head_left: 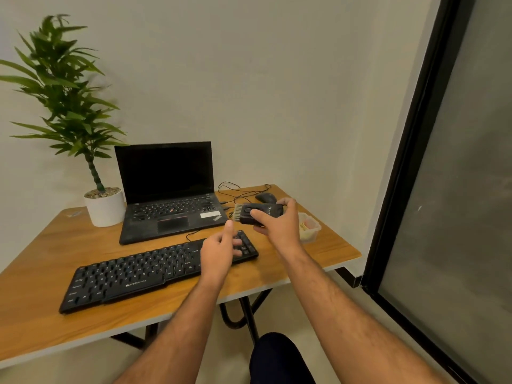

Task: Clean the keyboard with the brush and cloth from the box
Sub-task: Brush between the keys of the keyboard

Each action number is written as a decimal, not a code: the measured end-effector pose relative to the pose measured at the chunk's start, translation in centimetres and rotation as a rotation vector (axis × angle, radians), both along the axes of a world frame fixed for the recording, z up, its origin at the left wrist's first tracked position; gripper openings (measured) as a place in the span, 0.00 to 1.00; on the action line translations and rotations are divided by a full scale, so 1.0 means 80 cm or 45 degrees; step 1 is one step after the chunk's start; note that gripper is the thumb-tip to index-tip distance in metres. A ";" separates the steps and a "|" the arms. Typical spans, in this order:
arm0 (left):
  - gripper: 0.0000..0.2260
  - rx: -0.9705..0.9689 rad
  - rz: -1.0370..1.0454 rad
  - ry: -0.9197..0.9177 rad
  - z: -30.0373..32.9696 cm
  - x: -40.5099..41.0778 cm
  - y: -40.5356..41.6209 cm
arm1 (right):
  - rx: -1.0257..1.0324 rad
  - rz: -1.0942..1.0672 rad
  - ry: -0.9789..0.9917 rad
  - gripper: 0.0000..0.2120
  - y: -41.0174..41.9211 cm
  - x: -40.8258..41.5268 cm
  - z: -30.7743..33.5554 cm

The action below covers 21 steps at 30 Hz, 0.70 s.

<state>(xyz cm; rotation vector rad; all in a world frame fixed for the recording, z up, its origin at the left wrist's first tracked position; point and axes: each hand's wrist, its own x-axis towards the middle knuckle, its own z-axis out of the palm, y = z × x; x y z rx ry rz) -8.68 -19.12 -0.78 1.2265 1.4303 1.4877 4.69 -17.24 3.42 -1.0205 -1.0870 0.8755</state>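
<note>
keyboard (155, 273): black, lies diagonally across the front of the desk (55, 245), right end nearest your hands. One external keyboard; the laptop has its own, so don't mix them up.
brush (256, 213): off the desk, held above the gap between the keyboard's right end and the box. Black body, pale bristles pointing left toward the laptop. One brush.
right hand (277, 225): clamped on the brush body, thumb on top, fingers wrapped round behind and beneath.
left hand (219, 250): holds nothing, fingers loosely curled, forefinger raised toward the bristles, hovering over the keyboard's right end. Can't tell if it touches the keys.
step: my read is you have the brush out and are about to start sweeping. Cloth not in play yet.
how to do it well: tip the bristles down before contact, they currently face sideways. Pin the keyboard's right edge with the left hand so it doesn't slide. Sweep along the rows, one direction, working from one end to the other. Light pressure, let the bristle tips get between the keys.
box (310, 227): one clear plastic tub, at the right edge of the desk, just behind your right wrist. Something pale yellowish inside, probably the cloth, too small to confirm.
laptop (169, 195): one, open, screen dark, behind the keyboard.
mouse (266, 197): one, far right corner, cable looped beside it.
plant (104, 206): one, white pot, left of the laptop.
hands: two, apart.
</note>
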 end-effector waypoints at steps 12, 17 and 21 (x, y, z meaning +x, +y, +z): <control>0.10 0.093 -0.174 -0.340 0.021 -0.004 -0.038 | -0.027 0.133 -0.142 0.24 -0.042 -0.022 -0.038; 0.10 0.164 -0.288 -0.291 0.031 -0.013 -0.048 | -0.056 0.354 -0.142 0.22 -0.054 -0.029 -0.033; 0.10 0.180 -0.292 -0.238 0.033 -0.015 -0.054 | -0.114 0.423 -0.095 0.15 -0.065 -0.033 -0.024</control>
